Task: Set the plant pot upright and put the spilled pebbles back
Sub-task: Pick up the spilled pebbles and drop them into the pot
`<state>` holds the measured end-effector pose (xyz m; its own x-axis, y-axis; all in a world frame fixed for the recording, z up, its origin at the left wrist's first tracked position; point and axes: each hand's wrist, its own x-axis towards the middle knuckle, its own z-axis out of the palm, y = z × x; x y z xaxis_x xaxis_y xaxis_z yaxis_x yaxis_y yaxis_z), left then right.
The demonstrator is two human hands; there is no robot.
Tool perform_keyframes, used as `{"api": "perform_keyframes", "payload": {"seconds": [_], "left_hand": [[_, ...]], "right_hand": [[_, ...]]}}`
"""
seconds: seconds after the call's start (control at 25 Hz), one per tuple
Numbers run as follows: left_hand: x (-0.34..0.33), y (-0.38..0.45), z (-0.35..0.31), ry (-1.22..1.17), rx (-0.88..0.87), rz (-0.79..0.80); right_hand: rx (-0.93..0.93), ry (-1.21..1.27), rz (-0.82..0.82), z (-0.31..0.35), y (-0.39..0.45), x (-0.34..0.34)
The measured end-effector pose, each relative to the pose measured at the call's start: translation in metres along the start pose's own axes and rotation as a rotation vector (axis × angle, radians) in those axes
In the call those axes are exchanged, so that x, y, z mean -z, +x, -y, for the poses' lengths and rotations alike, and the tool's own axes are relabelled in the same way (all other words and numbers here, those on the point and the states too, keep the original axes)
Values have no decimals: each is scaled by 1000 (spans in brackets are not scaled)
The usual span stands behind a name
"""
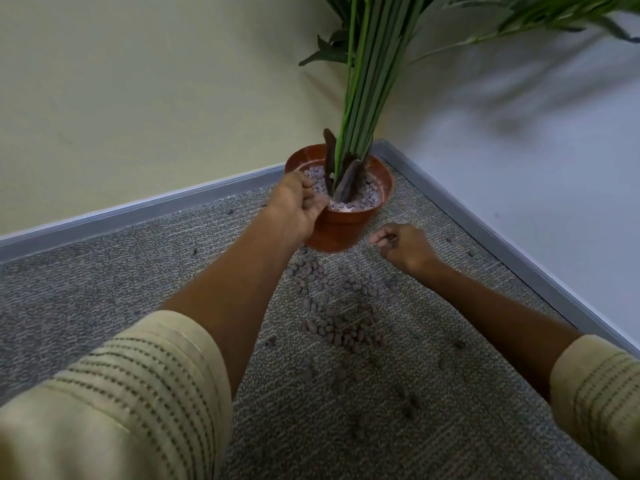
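Note:
The brown plastic plant pot (pixel 346 226) stands upright in the room's corner, with tall green stems (pixel 367 81) rising from it and grey pebbles inside. My left hand (pixel 298 206) is at the pot's near-left rim, fingers curled over the pebbles; whether it holds any is hidden. My right hand (pixel 403 245) hovers low just right of the pot, fingertips pinched together, apparently on a small pebble. Spilled pebbles (pixel 343 299) lie scattered on the carpet in front of the pot.
Grey carpet (pixel 104 289) covers the floor. A grey skirting board (pixel 138 209) runs along the yellow wall on the left and the white wall on the right. Stray pebbles lie near both walls. Leaves overhang the upper right.

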<state>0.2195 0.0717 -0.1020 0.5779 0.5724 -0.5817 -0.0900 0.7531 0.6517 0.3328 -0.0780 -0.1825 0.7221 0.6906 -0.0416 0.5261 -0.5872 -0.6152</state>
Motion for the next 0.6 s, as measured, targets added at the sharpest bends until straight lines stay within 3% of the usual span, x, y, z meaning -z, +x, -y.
{"api": "perform_keyframes", "payload": {"seconds": [0.16,0.28,0.36,0.44,0.52,0.6], "left_hand": [[13,6,5,-7,-67,2],[37,6,27,260,-139,-2],[64,7,51,620,-240,16],[92,9,73,1152,-396,90],[114,13,87,1666,-528,240],[127,15,96,1949,-567,411]], "right_hand": [[-56,-65,191,-12,-1,-10],[-31,-232,397,-15,-6,-18],[52,-401,470,-17,-11,-26],[118,-499,438,-20,-15,-37],[141,-551,352,-23,-18,-46],[127,-570,279,-23,-19,-53]]}}
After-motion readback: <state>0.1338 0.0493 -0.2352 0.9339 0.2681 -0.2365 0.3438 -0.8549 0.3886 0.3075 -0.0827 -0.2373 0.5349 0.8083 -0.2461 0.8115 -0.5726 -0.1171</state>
